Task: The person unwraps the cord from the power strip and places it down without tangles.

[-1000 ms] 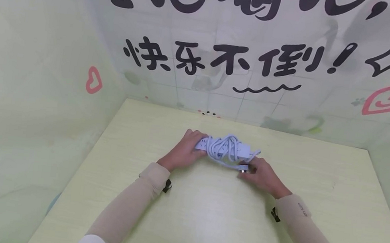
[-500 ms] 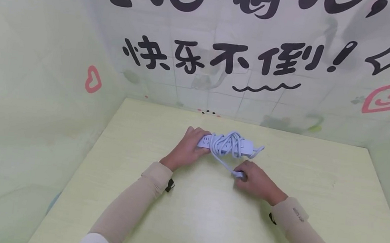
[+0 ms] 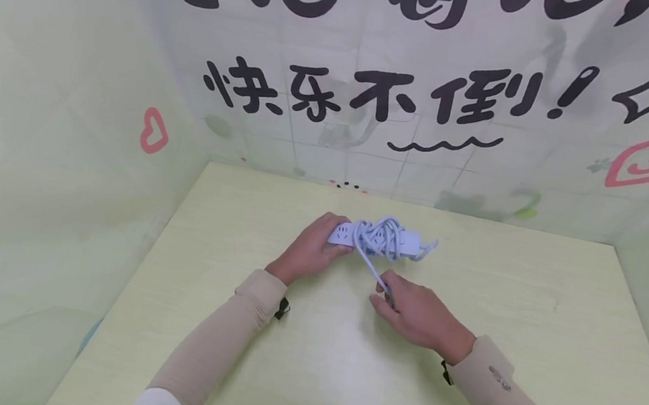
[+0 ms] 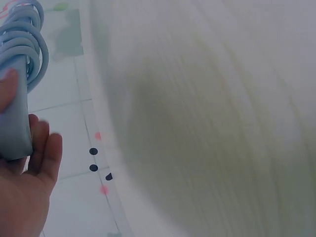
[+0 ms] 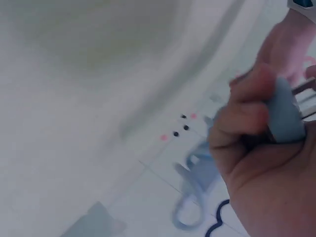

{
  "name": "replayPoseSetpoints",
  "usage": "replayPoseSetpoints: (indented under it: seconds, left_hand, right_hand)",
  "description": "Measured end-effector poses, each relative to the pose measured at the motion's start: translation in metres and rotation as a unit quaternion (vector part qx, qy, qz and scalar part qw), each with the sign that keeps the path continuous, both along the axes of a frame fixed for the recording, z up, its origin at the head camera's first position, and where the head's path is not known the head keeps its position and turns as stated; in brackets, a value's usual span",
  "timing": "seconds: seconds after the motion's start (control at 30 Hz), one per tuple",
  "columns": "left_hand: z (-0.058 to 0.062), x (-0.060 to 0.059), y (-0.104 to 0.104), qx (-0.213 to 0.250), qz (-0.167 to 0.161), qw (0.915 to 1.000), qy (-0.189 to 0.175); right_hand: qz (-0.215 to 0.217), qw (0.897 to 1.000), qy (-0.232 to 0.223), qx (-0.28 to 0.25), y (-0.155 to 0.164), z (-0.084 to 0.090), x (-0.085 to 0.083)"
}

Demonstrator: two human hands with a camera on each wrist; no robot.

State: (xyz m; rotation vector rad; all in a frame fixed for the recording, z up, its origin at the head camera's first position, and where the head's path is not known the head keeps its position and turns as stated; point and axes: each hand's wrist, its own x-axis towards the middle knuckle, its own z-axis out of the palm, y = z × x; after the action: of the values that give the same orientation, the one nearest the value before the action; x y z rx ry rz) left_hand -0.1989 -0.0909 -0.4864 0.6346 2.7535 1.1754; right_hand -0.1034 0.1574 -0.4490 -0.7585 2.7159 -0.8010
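Note:
A pale blue-white power strip (image 3: 411,243) is held above the table, its cord (image 3: 369,265) looped round its middle. My left hand (image 3: 312,249) grips the strip's left end; in the left wrist view the thumb lies over the power strip (image 4: 14,126), fingers behind it. One length of cord runs down from the loops to my right hand (image 3: 421,315). In the right wrist view that hand's fingers curl round the plug (image 5: 287,114), whose metal prongs stick out to the right. From the head, the hand mostly hides the plug.
Beneath both hands lies a pale wood-grain table (image 3: 328,377). Behind it rises a back wall (image 3: 330,156) covered with printed lettering, and a plain light-green side wall (image 3: 60,199) stands at left. Black clips hang under both sleeves.
My right hand has drawn the plug from beside the strip's right end down and to the left, pulling a cord length away from the loops. The left hand has barely moved, keeping its grip.

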Motion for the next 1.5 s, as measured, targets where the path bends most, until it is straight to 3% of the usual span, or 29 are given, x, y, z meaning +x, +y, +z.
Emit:
replayPoseSetpoints:
  seconds: [0.13,0.33,0.5,0.7,0.8,1.13,1.33,1.5]
  left_hand:
    - [-0.002,0.002,0.001,0.008,-0.008,0.9997,-0.02]
    - [-0.004,0.002,0.003,0.015,-0.02,0.9997,-0.008]
    - [-0.004,0.004,0.004,0.038,-0.029,0.9989,-0.004]
    - [-0.002,0.007,0.006,0.085,-0.028,0.9955,-0.031]
    - [0.001,0.009,0.006,0.102,-0.025,0.9938,-0.037]
    - [0.005,0.008,0.003,0.112,-0.048,0.9921,-0.028]
    - [0.004,0.009,0.0,0.119,-0.057,0.9912,-0.013]
    - [0.003,0.009,-0.004,0.135,-0.064,0.9888,0.002]
  right_hand:
    - [0.003,0.993,0.114,0.02,-0.001,0.013,-0.002]
    - [0.05,0.968,0.238,0.066,-0.003,0.027,-0.009]
    - [0.065,0.947,0.307,0.067,-0.005,0.047,-0.016]
    - [0.05,0.936,0.346,0.046,0.001,0.067,-0.03]
    - [0.042,0.938,0.342,0.037,0.004,0.074,-0.041]
    - [0.016,0.963,0.267,-0.005,0.021,0.093,-0.078]
    - [-0.036,0.981,0.19,-0.025,0.047,0.088,-0.093]
    - [-0.073,0.988,0.134,-0.027,0.068,0.075,-0.093]
